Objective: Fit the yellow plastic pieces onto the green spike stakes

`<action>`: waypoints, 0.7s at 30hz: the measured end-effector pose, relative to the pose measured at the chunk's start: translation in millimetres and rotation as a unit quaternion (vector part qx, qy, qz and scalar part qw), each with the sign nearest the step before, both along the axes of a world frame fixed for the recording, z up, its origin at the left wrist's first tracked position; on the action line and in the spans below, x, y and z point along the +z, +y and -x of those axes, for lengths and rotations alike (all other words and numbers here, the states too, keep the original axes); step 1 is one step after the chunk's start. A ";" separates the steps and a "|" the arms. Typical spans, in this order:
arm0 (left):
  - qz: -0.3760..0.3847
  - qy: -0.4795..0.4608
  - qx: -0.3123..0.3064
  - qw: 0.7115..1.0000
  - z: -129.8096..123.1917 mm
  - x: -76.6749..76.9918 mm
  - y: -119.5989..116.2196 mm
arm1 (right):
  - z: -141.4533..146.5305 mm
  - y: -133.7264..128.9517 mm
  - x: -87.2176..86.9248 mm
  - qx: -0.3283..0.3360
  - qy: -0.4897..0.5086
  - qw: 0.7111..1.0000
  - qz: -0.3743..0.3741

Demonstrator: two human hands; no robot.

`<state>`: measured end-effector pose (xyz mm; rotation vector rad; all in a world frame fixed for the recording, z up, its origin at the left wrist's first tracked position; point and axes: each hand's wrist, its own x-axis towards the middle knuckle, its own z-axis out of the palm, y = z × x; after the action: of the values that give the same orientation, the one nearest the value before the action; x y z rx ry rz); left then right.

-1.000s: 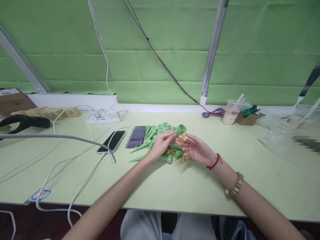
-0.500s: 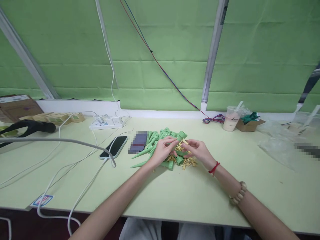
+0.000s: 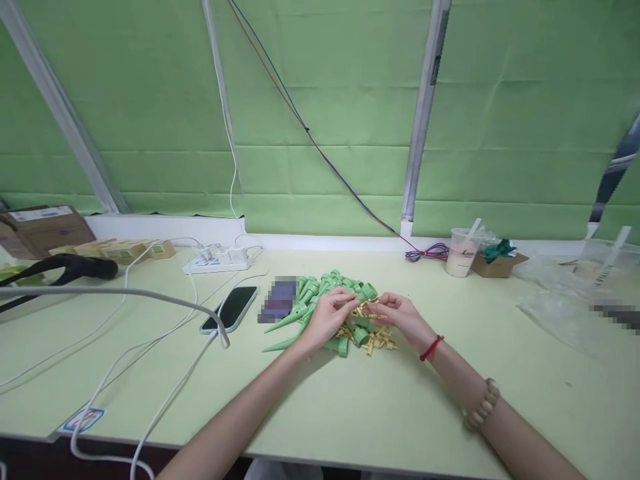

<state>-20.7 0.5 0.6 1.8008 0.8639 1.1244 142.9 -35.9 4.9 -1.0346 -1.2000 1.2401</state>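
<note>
Over a pile of hollow green plastic spikes [image 3: 311, 288], my left hand [image 3: 330, 319] is closed, and the wide cup end of one green spike [image 3: 368, 292] sticks out past its fingertips. Most of that spike is hidden by the fingers. My right hand [image 3: 403, 318] faces it, thumb and forefinger pinched on what looks like a small yellow plastic piece [image 3: 371, 305]. Beneath both hands lie many loose yellow pieces [image 3: 383, 339] and more green spikes, with one cup [image 3: 343, 347] toward me.
Left of the pile are a blurred dark blue item [image 3: 280, 299] and a phone [image 3: 236, 308]. White cables [image 3: 150, 328] cross the left side toward a power strip [image 3: 220, 259]. At the back right stand a drink cup [image 3: 463, 253], a small carton [image 3: 500, 265] and plastic bags [image 3: 555, 313].
The whole view has tilted upward a little, so the table sits lower. The held spike's cup end has dropped slightly against the pile. Both hands stay close together.
</note>
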 end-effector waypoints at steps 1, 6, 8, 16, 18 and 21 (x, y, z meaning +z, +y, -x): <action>0.001 0.011 0.013 1.000 -1.2 -2.0 -0.5 | 1.5 0.1 -2.7 -0.047 -0.043 0.996 -0.058; 0.005 -0.017 0.037 0.999 -4.8 -1.7 -3.8 | 6.7 -0.9 -6.6 -0.099 -0.092 0.981 -0.142; 0.012 -0.045 0.032 0.998 -4.8 1.6 -4.4 | 6.4 -1.3 -2.4 -0.039 -0.021 0.998 -0.052; -0.019 -0.049 0.025 0.998 -4.6 3.7 -5.6 | 4.4 0.6 -3.3 0.052 0.033 0.997 0.047; -0.016 -0.036 0.022 0.999 -5.1 2.8 -6.1 | 5.9 1.3 -7.0 -0.016 -0.033 0.999 -0.021; -0.011 -0.031 0.026 0.999 -6.1 2.4 -7.5 | 7.4 0.6 -10.1 -0.094 -0.119 0.980 -0.126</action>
<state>-14.6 -7.0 2.9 1.7600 0.8681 1.2208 135.5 -35.3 -5.2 -1.0985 -1.3674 0.8108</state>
